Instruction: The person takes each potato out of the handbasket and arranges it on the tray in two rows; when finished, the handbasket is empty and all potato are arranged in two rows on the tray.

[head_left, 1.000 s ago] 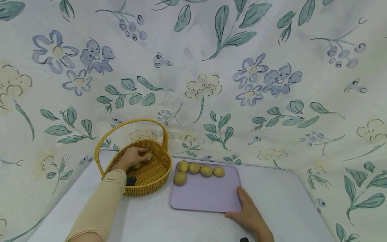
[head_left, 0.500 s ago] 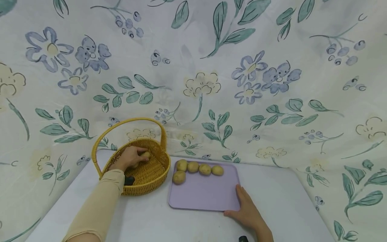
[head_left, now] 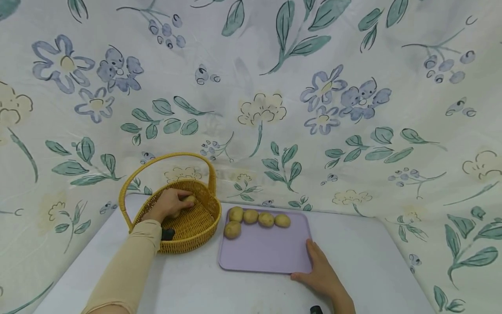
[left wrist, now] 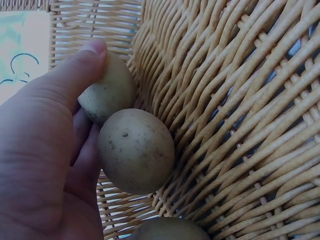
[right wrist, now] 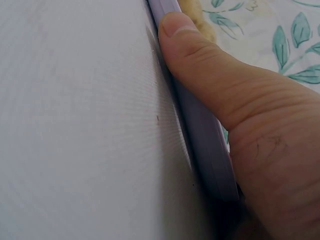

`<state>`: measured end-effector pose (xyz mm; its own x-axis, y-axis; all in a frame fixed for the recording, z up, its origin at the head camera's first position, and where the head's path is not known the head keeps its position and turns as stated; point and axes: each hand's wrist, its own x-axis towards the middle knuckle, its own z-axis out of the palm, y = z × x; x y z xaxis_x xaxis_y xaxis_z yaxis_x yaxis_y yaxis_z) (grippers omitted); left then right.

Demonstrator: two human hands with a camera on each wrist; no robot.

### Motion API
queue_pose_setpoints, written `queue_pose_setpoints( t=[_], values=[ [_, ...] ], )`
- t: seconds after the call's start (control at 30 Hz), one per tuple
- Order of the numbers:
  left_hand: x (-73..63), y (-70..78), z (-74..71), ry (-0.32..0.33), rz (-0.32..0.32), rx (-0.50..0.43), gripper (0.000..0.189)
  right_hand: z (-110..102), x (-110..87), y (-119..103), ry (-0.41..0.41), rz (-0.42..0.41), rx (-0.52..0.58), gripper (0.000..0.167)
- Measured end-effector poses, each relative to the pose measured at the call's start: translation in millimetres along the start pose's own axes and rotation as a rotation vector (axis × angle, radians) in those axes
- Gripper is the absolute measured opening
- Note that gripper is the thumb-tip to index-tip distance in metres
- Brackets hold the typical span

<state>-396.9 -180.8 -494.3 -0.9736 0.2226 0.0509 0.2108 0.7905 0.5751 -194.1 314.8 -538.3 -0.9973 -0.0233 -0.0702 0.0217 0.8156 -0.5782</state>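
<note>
The left hand (head_left: 167, 204) is pinching a potato (left wrist: 114, 90) inside the wicker basket (head_left: 184, 247); the right hand (head_left: 323, 277) is resting uncurled against the near-right corner of the lilac tray (head_left: 266, 250).

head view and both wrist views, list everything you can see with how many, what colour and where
Table: one, white, across the lower head view
Floral cloth: pieces uncountable, white with green and blue, behind the table
Wicker basket: one, golden yellow, on the table's left side
Tray: one, lilac, right of the basket
Tray potatoes: five, yellow-brown, four along the far edge, one at the left
Basket potatoes: at least three, yellow-brown
Black objects: two, one by each wrist
Sleeve: one, beige, left arm
Left hand: one, in the basket, holding a potato
Right hand: one, touching the tray's near right corner
</note>
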Motion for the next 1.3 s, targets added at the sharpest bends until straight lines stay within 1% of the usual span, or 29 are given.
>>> queue_pose_setpoints(
  t=[0.13, 0.37, 0.73, 1.1, 1.3],
  values=[
    [0.2, 0.7, -0.2, 0.0, 0.003, -0.013, 0.046, 0, 0.3, 0, 0.001, 0.0, 0.002, 0.131],
    [-3.4, 8.1, -4.0, 0.011, 0.025, -0.018, 0.045, 2, 2.2, 2, -0.004, 0.0, 0.012, 0.131],
    [-4.5, 12.3, -4.3, 0.063, 0.024, -0.078, 0.046, -1, 0.8, -1, 0.0, 0.01, 0.001, 0.131],
    [-8.8, 18.2, -9.9, 0.092, -0.003, -0.086, 0.056, -2, 0.5, -2, -0.001, -0.003, 0.014, 0.129],
    [-11.5, 21.9, -13.2, 0.123, 0.019, -0.089, 0.058, 0, 0.9, 0, 0.001, -0.005, 0.019, 0.13]
  ],
)
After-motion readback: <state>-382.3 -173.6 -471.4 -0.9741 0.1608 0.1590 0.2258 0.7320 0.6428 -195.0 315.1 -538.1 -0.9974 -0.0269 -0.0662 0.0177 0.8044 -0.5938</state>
